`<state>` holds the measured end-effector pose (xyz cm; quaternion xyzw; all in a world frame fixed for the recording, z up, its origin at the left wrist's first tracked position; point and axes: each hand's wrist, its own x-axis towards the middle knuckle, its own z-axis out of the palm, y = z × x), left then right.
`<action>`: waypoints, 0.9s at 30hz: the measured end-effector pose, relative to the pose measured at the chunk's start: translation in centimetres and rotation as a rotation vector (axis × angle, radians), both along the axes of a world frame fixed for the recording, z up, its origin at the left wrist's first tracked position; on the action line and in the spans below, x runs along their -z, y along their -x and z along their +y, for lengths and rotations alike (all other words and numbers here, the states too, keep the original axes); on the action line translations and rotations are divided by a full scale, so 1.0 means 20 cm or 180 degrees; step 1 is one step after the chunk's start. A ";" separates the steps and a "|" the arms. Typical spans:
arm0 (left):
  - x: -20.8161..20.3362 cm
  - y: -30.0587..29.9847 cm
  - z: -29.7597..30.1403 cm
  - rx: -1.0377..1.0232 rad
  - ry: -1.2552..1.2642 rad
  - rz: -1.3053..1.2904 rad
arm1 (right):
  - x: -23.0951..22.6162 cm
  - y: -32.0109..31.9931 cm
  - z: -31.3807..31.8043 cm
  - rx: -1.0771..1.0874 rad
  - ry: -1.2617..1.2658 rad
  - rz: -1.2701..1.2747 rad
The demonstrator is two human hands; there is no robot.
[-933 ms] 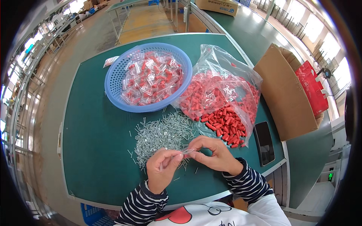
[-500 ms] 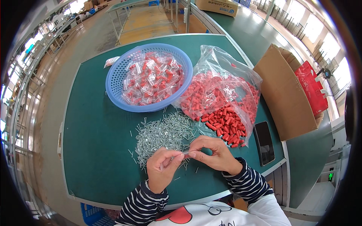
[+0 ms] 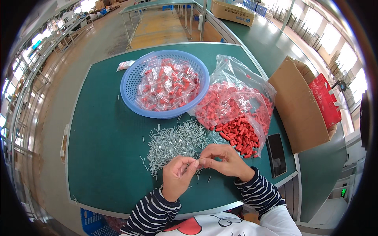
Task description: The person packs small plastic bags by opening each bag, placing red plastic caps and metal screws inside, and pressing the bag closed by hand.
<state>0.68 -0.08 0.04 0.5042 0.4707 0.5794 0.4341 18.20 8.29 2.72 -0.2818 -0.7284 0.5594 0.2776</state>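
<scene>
Clear plastic (image 3: 182, 170) was gripped in our left hand's (image 3: 177, 177) fingers; whether our right hand (image 3: 226, 162) pinched it, we couldn't tell. Our transparent bag (image 3: 226, 69) held loose red caps (image 3: 241, 135); our blue basket (image 3: 167, 114), clear packets (image 3: 168, 84).

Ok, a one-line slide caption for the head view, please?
Left hand and right hand, fingertips together, near a pile of small metal pieces, a blue basket and loose red pieces.

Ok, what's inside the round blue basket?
Inside the round blue basket there's a heap of clear packets, with red pieces showing through. Lower packets and the basket's bottom are covered.
</scene>
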 end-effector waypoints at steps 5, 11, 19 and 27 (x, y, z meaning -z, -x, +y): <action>0.01 0.01 0.02 -0.0229 0.0360 -0.0274 | -0.12 0.10 0.15 0.0595 0.0672 0.0741; 0.02 0.01 0.00 -0.0172 0.0216 -0.0119 | -0.09 0.11 0.15 0.0624 -0.0263 0.0330; 0.02 -0.02 -0.03 0.0506 0.0286 -0.0024 | 0.00 0.09 -0.09 -0.0045 -0.1118 -0.0102; 0.05 -0.04 -0.03 0.0297 0.0335 0.0217 | 0.09 0.08 -0.14 0.0379 -0.1866 -0.0299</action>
